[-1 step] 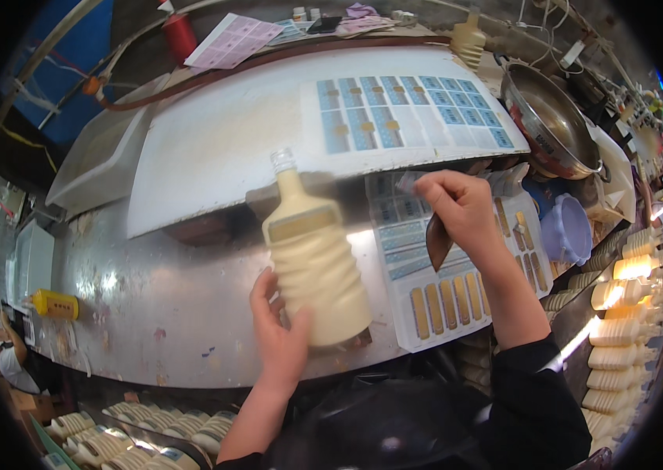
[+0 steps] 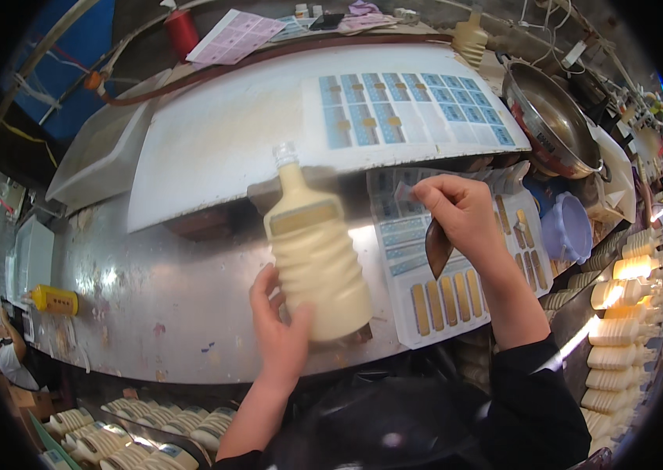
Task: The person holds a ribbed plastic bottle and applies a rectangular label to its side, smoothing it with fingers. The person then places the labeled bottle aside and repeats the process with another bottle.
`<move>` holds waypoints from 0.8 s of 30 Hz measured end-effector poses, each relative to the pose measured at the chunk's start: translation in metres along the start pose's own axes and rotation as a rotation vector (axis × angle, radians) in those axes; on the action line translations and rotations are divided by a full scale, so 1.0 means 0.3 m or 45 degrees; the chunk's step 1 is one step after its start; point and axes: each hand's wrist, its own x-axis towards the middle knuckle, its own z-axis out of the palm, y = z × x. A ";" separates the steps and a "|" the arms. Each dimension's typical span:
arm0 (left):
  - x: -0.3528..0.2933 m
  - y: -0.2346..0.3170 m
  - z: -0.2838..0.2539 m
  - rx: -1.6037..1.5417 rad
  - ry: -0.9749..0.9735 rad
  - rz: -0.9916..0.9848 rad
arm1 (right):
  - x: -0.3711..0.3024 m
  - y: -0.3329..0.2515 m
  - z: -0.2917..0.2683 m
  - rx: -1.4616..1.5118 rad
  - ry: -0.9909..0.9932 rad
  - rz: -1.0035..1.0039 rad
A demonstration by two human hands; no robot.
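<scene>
"What is the bench looking like?"
"The bare metal table (image 2: 151, 321) is running beneath a raised white board (image 2: 222, 133), and a backing sheet (image 2: 400, 305) with gold strips is lying on the right."

"And the bottle?"
"The cream ribbed bottle (image 2: 327, 278) is leaning up the picture over the table, its clear neck overlapping the board's near edge. Whether its base is touching the metal, I cannot tell."

"Which hand is on it?"
"The left hand (image 2: 279, 333) is grasping its lower left side, thumb pressing across the front and fingers wrapping the edge."

"The other?"
"The right hand (image 2: 463, 215) is hovering above the sheet, its fingers curling tightly around a brown blade-like tool (image 2: 438, 251), while thumb and forefinger are pinching a small pale piece (image 2: 404, 193)."

"Anything changing since the earlier frame?"
"Very little. The pale piece is now showing slightly lower and farther left, and the tool's tip is pointing a touch lower. The bottle is staying in the left hand's grasp, its gold band (image 2: 304, 218) still facing up."
</scene>
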 end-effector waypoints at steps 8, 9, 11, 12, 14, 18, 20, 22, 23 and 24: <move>-0.042 0.022 -0.012 0.037 0.035 -0.034 | -0.309 -0.211 0.146 -0.441 -0.256 -0.612; -0.049 0.017 -0.018 0.010 0.039 -0.061 | -0.341 -0.214 0.188 -0.539 -0.287 -0.768; -0.057 0.010 -0.026 -0.020 0.039 -0.046 | -0.385 -0.209 0.272 -0.646 -0.242 -0.811; -0.056 0.014 -0.030 -0.027 0.025 -0.049 | -0.396 -0.214 0.298 -0.668 -0.200 -0.832; -0.052 0.013 -0.041 -0.056 -0.001 -0.045 | -0.417 -0.226 0.332 -0.741 -0.150 -0.853; -0.054 0.012 -0.052 -0.116 -0.056 0.003 | -0.458 -0.244 0.387 -0.851 -0.142 -0.849; -0.060 0.012 -0.050 -0.140 -0.072 0.043 | -0.468 -0.252 0.391 -0.772 -0.209 -0.839; -0.064 -0.005 -0.041 -0.174 -0.068 0.090 | -0.467 -0.266 0.377 -0.610 -0.331 -0.821; -0.067 -0.001 -0.035 -0.178 -0.053 0.073 | -0.457 -0.264 0.358 -0.564 -0.295 -0.789; -0.071 0.004 -0.027 -0.179 -0.037 0.057 | -0.438 -0.250 0.326 -0.516 -0.257 -0.756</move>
